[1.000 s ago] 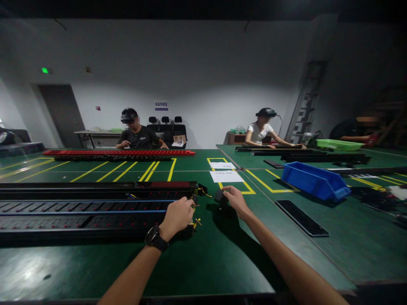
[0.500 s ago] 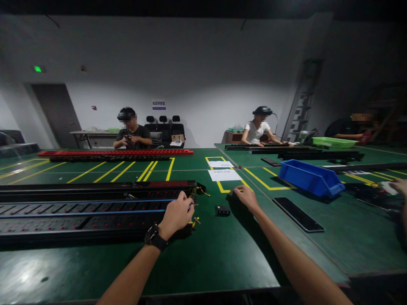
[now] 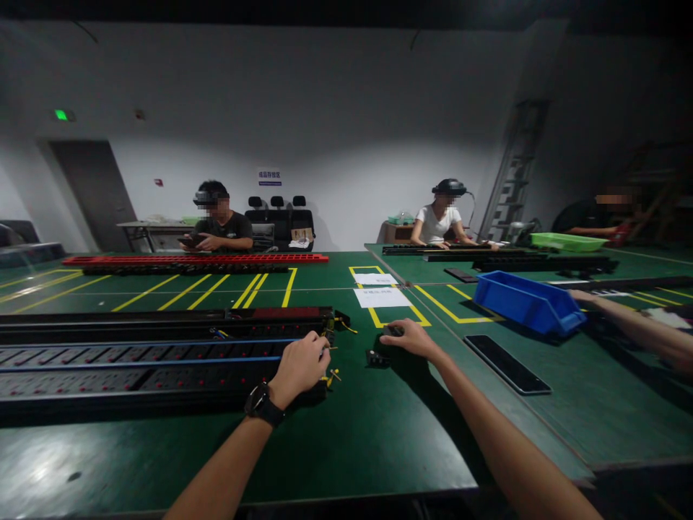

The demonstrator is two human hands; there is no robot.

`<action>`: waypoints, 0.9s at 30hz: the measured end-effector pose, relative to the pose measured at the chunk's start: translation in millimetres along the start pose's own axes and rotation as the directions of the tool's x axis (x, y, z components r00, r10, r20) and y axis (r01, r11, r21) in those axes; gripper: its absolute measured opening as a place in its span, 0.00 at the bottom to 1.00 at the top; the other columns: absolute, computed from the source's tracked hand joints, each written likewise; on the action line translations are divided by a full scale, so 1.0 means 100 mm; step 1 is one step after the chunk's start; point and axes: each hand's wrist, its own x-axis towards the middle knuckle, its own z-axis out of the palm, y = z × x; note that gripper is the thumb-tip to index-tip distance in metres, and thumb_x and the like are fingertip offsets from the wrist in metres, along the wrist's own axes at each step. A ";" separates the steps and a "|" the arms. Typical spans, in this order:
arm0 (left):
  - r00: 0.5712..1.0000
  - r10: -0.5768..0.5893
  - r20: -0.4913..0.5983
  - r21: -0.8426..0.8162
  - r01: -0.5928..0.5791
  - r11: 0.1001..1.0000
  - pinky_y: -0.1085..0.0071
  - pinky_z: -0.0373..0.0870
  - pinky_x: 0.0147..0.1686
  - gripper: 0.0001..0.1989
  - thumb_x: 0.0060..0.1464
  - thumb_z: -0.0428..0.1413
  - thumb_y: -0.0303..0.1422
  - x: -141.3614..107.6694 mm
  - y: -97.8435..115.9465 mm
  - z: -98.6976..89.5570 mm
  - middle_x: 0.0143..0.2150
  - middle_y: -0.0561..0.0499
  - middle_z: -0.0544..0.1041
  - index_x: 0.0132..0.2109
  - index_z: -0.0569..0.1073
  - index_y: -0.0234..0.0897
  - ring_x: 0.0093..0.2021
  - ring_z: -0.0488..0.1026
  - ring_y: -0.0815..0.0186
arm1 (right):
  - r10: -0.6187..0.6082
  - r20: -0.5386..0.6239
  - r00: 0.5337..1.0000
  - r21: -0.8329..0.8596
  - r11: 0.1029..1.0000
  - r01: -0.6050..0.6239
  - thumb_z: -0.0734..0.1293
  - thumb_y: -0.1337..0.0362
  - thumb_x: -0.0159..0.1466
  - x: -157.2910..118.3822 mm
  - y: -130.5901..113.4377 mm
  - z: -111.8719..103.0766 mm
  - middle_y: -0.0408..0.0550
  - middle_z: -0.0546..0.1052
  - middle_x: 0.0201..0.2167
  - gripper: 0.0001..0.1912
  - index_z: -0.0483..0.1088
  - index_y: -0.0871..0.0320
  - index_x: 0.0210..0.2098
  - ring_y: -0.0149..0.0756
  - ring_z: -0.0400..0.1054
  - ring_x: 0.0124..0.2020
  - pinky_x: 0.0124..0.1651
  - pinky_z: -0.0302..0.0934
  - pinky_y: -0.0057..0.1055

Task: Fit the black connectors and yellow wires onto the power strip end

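Head view: the left hand [image 3: 303,365] is curled over the right end of a long black slatted assembly with red dots and blue strips [image 3: 195,378]; whether it grips anything cannot be told. The right hand [image 3: 410,339] grasps a small dark piece [image 3: 397,330], its detail unclear. A small black block [image 3: 377,359] lies on the green surface [image 3: 390,448], just beside the right hand. Farther right, a black rectangular phone [image 3: 507,365] lies flat. Behind it stands an open blue plastic bin [image 3: 525,305]; a co-worker's arm [image 3: 633,321] extends beside it.
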 end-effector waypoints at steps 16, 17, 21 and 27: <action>1.000 0.012 -0.027 0.020 -0.012 1.000 0.69 0.68 0.37 0.17 0.69 0.44 0.38 0.00 -0.01 0.02 0.44 0.47 0.75 0.47 0.77 0.41 0.40 0.76 0.63 | -0.265 0.362 0.894 0.052 0.963 0.265 0.74 0.44 0.55 -0.15 -0.41 0.03 0.53 0.80 0.43 0.28 0.79 0.58 0.46 0.45 0.73 0.43 0.46 0.65 0.37; 0.999 0.013 -0.031 0.024 -0.012 1.000 0.69 0.68 0.37 0.16 0.68 0.44 0.38 0.01 -0.01 0.03 0.44 0.47 0.75 0.47 0.77 0.41 0.40 0.76 0.63 | -0.267 0.363 0.893 0.036 0.961 0.273 0.74 0.44 0.55 -0.15 -0.41 0.04 0.54 0.80 0.43 0.28 0.79 0.58 0.46 0.46 0.73 0.43 0.46 0.64 0.38; 0.998 0.022 -0.051 0.024 -0.021 0.999 0.69 0.68 0.37 0.16 0.68 0.45 0.38 0.01 -0.02 0.05 0.44 0.47 0.77 0.47 0.77 0.41 0.40 0.76 0.62 | -0.260 0.353 0.899 0.009 0.961 0.275 0.74 0.43 0.54 -0.16 -0.39 0.06 0.55 0.78 0.44 0.30 0.78 0.59 0.46 0.46 0.72 0.44 0.46 0.64 0.38; 0.998 0.039 -0.040 -0.022 -0.040 0.999 0.67 0.70 0.41 0.15 0.67 0.46 0.36 0.01 -0.03 0.04 0.42 0.48 0.80 0.48 0.77 0.41 0.41 0.78 0.60 | -0.253 0.390 0.885 -0.020 0.959 0.283 0.74 0.43 0.54 -0.16 -0.38 0.02 0.53 0.78 0.43 0.29 0.78 0.57 0.46 0.46 0.72 0.43 0.45 0.64 0.37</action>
